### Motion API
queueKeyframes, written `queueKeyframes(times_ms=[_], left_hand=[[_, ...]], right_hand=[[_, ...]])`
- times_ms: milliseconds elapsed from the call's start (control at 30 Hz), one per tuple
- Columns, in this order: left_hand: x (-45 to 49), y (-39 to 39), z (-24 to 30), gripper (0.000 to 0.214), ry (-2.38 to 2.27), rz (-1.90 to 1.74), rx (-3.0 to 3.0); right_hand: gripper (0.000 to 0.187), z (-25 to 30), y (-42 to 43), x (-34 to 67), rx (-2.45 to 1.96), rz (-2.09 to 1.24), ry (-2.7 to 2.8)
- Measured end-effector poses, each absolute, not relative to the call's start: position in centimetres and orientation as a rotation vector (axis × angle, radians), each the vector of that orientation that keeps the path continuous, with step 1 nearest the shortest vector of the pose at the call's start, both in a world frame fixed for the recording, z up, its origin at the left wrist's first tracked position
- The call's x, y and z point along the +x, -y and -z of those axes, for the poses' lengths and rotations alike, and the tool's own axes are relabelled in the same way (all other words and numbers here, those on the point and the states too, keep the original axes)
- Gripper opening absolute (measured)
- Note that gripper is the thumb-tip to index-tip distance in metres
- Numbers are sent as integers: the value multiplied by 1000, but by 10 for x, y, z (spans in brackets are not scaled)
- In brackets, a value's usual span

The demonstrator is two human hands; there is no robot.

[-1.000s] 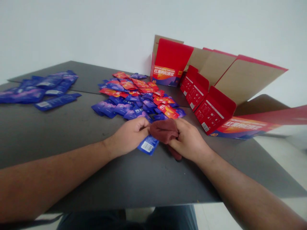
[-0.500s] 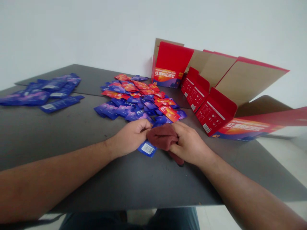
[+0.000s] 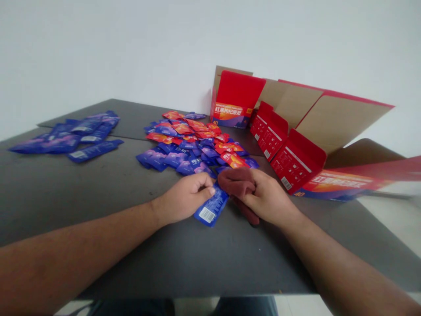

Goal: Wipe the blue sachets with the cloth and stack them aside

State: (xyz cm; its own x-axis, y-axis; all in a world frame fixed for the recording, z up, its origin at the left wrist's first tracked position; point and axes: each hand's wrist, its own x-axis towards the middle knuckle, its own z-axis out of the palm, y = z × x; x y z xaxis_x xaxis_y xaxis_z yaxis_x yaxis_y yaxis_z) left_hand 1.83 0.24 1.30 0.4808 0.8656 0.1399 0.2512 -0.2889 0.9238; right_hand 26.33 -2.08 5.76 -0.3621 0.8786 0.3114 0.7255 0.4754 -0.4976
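A blue sachet with a white barcode label lies between my hands, tilted, its printed back facing me. My left hand is closed, thumb and fingers pinching the sachet's left upper edge. In my right hand a folded brown cloth is gripped; it covers the sachet's upper right part, and one end hangs to the table. Just beyond my hands spreads a heap of blue and red-orange sachets.
Further left lies a smaller pile of blue sachets on the dark grey table. At the right stand open red cardboard boxes with raised flaps, one behind at the back. A pale wall rises behind the table.
My right hand and the cloth have shifted right, off the sachet's face, so more of its printed back shows. The whole view has also moved slightly.
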Motion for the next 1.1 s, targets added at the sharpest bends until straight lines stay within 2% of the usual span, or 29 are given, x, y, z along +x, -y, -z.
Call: queueKeyframes(times_ms=[233, 367, 533, 667, 867, 967, 1100], left_hand=[[19, -3, -13, 23, -956, -828, 1770], [20, -3, -13, 24, -972, -827, 1751], [19, -4, -13, 23, -983, -844, 1781], [20, -3, -16, 21, -1011, -833, 1769], [20, -4, -16, 20, -1026, -849, 1787], [20, -5, -15, 19, -1043, -879, 1815], [21, -5, -16, 21, -1096, -955, 1913]], right_hand=[[37, -54, 20, 264, -1391, -332, 2170], [28, -53, 21, 264, -1346, -367, 2301], [30, -52, 22, 263, -1389, -337, 2207], [20, -51, 25, 261, -1295, -349, 2349], [23, -51, 26, 260, -1418, -315, 2235], [17, -50, 29, 256, -1296, -315, 2372], [18, -49, 34, 252, -1200, -301, 2501]])
